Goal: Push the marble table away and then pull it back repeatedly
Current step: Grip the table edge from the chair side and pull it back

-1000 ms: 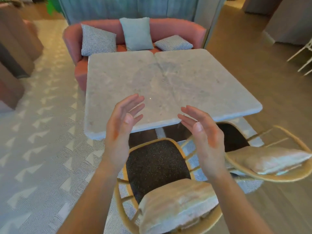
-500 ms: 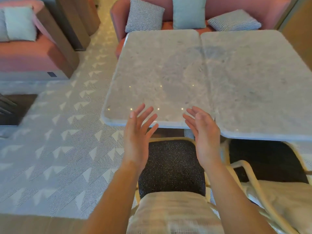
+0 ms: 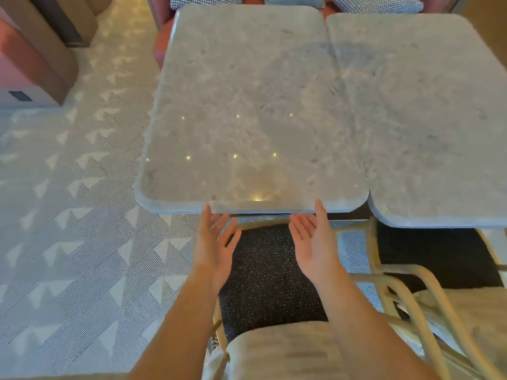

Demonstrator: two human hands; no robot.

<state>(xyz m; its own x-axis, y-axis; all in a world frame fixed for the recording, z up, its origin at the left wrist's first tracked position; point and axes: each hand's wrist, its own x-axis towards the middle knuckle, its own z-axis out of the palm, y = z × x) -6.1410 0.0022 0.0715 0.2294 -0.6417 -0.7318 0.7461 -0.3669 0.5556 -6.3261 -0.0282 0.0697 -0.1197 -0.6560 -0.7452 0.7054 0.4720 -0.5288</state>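
Note:
The grey marble table [image 3: 247, 105] fills the upper middle of the view, with a second marble slab [image 3: 425, 119] butted against its right side. My left hand [image 3: 214, 248] and my right hand [image 3: 315, 242] are held out side by side, palms facing each other and fingers apart, just below the table's near edge. The fingertips of both hands reach that edge; I cannot tell whether they press on it. Neither hand holds anything.
A rattan chair with a dark speckled seat [image 3: 269, 275] stands under my arms, its cream back cushion [image 3: 279, 352] nearest me. A second such chair [image 3: 439, 283] is to the right. A pink sofa with cushions [image 3: 375, 4] sits behind the table. Patterned rug [image 3: 82, 229] lies left.
My head has moved closer and tilted down, so the table looks larger. Both hands have dropped from above the tabletop down to its near edge.

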